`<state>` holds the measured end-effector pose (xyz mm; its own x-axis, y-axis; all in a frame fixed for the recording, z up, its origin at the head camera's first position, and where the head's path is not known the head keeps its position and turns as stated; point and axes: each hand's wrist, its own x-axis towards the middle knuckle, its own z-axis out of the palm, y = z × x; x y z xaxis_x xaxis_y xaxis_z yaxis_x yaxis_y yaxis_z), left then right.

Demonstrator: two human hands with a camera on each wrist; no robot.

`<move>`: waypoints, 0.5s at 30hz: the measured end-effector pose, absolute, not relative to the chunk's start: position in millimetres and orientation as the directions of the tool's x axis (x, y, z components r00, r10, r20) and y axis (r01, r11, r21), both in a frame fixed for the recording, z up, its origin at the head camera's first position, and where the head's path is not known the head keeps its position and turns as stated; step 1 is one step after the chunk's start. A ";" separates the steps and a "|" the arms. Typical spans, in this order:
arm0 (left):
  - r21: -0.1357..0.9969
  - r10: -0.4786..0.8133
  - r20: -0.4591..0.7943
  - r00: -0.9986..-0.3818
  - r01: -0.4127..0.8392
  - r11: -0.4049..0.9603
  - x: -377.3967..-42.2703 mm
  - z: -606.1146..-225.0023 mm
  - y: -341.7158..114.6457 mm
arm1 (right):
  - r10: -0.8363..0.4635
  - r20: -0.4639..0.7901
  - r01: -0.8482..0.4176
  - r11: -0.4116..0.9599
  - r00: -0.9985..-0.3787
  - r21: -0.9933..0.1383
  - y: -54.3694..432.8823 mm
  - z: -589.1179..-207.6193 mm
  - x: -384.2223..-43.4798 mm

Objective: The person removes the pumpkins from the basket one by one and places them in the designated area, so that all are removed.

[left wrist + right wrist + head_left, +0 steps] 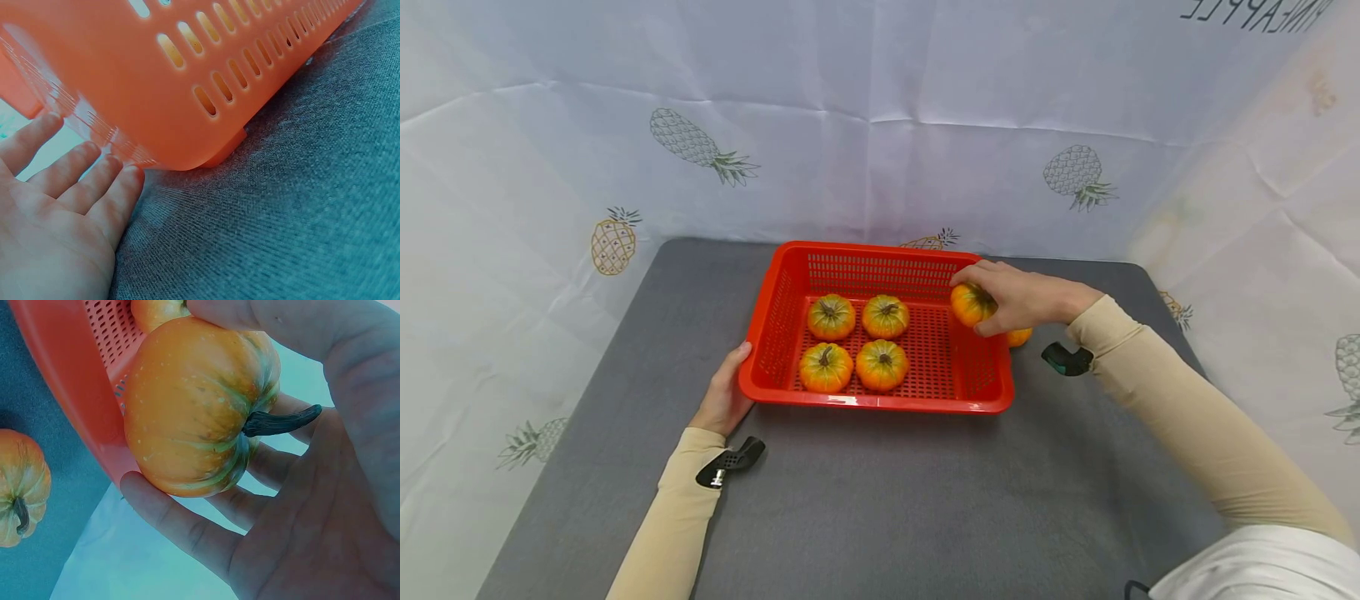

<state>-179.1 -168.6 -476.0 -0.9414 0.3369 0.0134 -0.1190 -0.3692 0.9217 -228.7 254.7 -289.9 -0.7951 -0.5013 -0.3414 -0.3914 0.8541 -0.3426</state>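
A red slotted plastic basket holds several small orange-and-green pumpkins, among them a front-left pumpkin and a back-right pumpkin. My right hand grips another small pumpkin above the basket's right rim, fingers and thumb around its sides, dark stem towards the palm. Outside the basket, below that hand, one more pumpkin lies on the table, mostly hidden in the head view. At the basket's left end, my left hand touches the outer wall with fairly straight fingers; its thumb is out of the left wrist view.
The basket stands on a grey cloth-covered table, towards the far edge. A white curtain printed with pineapples hangs behind and at both sides. Each wrist carries a black camera mount, such as the right mount.
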 end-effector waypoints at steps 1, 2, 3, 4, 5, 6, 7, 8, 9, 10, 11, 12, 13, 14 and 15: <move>0.922 0.339 0.014 -0.941 -0.119 -0.369 -179.1 -476.0 -168.5 | -0.499 -0.343 -0.388 0.855 -0.796 -0.343 255.3 -289.7 -228.6; 0.922 0.340 0.016 -0.940 -0.118 -0.369 -179.1 -476.1 -168.6 | -0.496 -0.345 -0.384 0.857 -0.797 -0.344 255.8 -289.4 -228.4; 0.921 0.341 0.018 -0.940 -0.117 -0.371 -179.1 -476.1 -168.6 | -0.493 -0.347 -0.380 0.858 -0.798 -0.345 256.4 -289.3 -228.5; 0.921 0.343 0.019 -0.939 -0.117 -0.372 -179.1 -476.2 -168.6 | -0.490 -0.350 -0.375 0.859 -0.798 -0.347 256.9 -289.1 -228.5; 0.921 0.343 0.020 -0.939 -0.117 -0.372 -179.2 -476.3 -168.7 | -0.487 -0.352 -0.370 0.861 -0.800 -0.349 257.6 -289.0 -228.5; 0.920 0.343 0.020 -0.939 -0.117 -0.374 -179.2 -476.4 -168.8 | -0.484 -0.354 -0.367 0.862 -0.800 -0.350 258.4 -289.0 -228.6; 0.919 0.341 0.018 -0.940 -0.118 -0.375 -179.1 -476.5 -168.8 | -0.481 -0.355 -0.362 0.863 -0.802 -0.352 259.3 -288.9 -228.9; 0.919 0.339 0.016 -0.941 -0.120 -0.376 -179.1 -476.6 -168.9 | -0.479 -0.355 -0.359 0.864 -0.803 -0.354 260.4 -289.0 -229.2; 0.918 0.338 0.014 -0.941 -0.122 -0.378 -179.1 -476.8 -168.9 | -0.476 -0.355 -0.355 0.865 -0.805 -0.355 261.4 -288.9 -229.3; 0.918 0.335 0.011 -0.942 -0.124 -0.377 -179.0 -476.9 -168.8 | -0.473 -0.355 -0.351 0.866 -0.807 -0.357 262.5 -288.8 -229.3; 0.917 0.334 0.008 -0.943 -0.126 -0.379 -179.0 -477.0 -168.8 | -0.471 -0.355 -0.348 0.866 -0.807 -0.358 263.5 -288.6 -229.4; 0.916 0.332 0.005 -0.943 -0.129 -0.380 -178.9 -477.0 -168.7 | -0.469 -0.355 -0.345 0.867 -0.808 -0.360 264.4 -288.4 -229.4; 0.916 0.330 0.002 -0.944 -0.131 -0.380 -178.9 -477.0 -168.6 | -0.467 -0.356 -0.341 0.868 -0.810 -0.362 265.3 -288.2 -229.4; 0.916 0.330 0.000 -0.944 -0.132 -0.380 -178.9 -477.1 -168.5 | -0.464 -0.357 -0.338 0.869 -0.810 -0.362 266.2 -288.1 -229.4; 0.915 0.329 0.000 -0.944 -0.133 -0.381 -179.0 -477.1 -168.6 | -0.461 -0.361 -0.334 0.870 -0.811 -0.362 266.9 -287.8 -229.3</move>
